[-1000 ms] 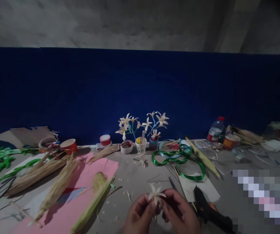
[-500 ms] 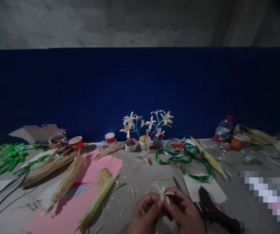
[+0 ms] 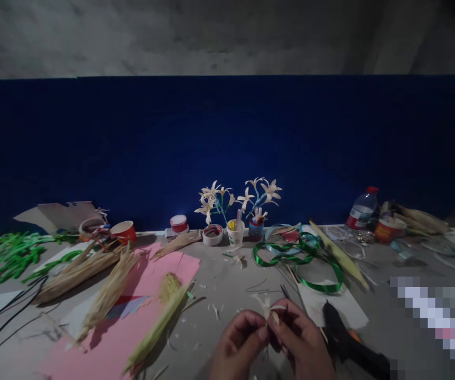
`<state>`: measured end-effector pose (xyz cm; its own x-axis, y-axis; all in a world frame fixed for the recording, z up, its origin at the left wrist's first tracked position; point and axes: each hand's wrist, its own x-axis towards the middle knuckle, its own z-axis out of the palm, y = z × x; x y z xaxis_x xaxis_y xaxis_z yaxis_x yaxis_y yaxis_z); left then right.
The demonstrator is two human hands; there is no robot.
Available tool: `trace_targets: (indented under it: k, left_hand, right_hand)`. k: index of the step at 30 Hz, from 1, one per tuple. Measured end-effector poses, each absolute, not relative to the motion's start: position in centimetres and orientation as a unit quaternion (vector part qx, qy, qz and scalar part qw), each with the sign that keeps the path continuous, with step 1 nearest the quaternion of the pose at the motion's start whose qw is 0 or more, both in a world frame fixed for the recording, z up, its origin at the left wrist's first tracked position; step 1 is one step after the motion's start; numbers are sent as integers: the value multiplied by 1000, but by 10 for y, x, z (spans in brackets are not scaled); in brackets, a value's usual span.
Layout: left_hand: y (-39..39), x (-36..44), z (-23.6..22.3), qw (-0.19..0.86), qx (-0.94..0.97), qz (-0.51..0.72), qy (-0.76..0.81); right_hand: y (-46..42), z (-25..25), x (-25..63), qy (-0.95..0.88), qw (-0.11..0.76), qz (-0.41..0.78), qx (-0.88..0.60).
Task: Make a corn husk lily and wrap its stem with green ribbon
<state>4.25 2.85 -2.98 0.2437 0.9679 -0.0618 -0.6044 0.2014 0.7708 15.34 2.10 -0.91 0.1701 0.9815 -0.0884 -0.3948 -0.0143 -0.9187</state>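
Observation:
A small pale flower of corn husk petals (image 3: 267, 308) stands up between my fingertips, low in the view and right of centre. My left hand (image 3: 243, 343) pinches its base from the left. From the other side my right hand (image 3: 299, 338) grips the same base with thumb and fingers. The lower end of the flower is mostly hidden by my fingers. Similar finished-looking husk flowers on wrapped stems (image 3: 211, 200) stand in a paper cup (image 3: 235, 233) at the back.
A black glue gun (image 3: 349, 343) lies right of my hands, beside white paper (image 3: 318, 303) and green ribbon (image 3: 326, 288). Pink paper (image 3: 93, 345) with corn husks (image 3: 110, 290) covers the left. Green pipe cleaners (image 3: 9, 256), a bottle (image 3: 364, 208) and an orange cup (image 3: 124, 232) stand further back.
My right hand has risen slightly and turned a little around the flower's base. The flower has shifted slightly right. Both hands keep their pinch, and the table is unchanged.

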Motion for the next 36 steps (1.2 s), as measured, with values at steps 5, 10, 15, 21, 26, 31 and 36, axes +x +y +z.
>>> trace_targets:
  k: [5, 10, 15, 21, 26, 31, 36]
  left_hand:
    - [28, 43, -27, 710, 331, 550, 288]
    - [28, 42, -24, 745, 295, 531, 276]
    - [29, 44, -24, 768, 279, 530, 228]
    - [30, 45, -33, 750, 293, 549, 227]
    - [28, 42, -29, 746, 300, 544, 240]
    - [27, 42, -18, 730, 314, 554, 247]
    - [28, 42, -17, 732, 328, 549, 234]
  right_hand:
    - [21, -11, 155, -343, 617, 546, -451]
    - [19, -9, 153, -312, 635, 548, -445]
    - [19, -8, 152, -311, 641, 545, -442]
    - [19, -7, 153, -320, 640, 540, -443]
    - [20, -10, 153, -335, 641, 537, -435]
    - [22, -12, 154, -344, 631, 532, -448]
    - [22, -12, 153, -344, 634, 529, -447]
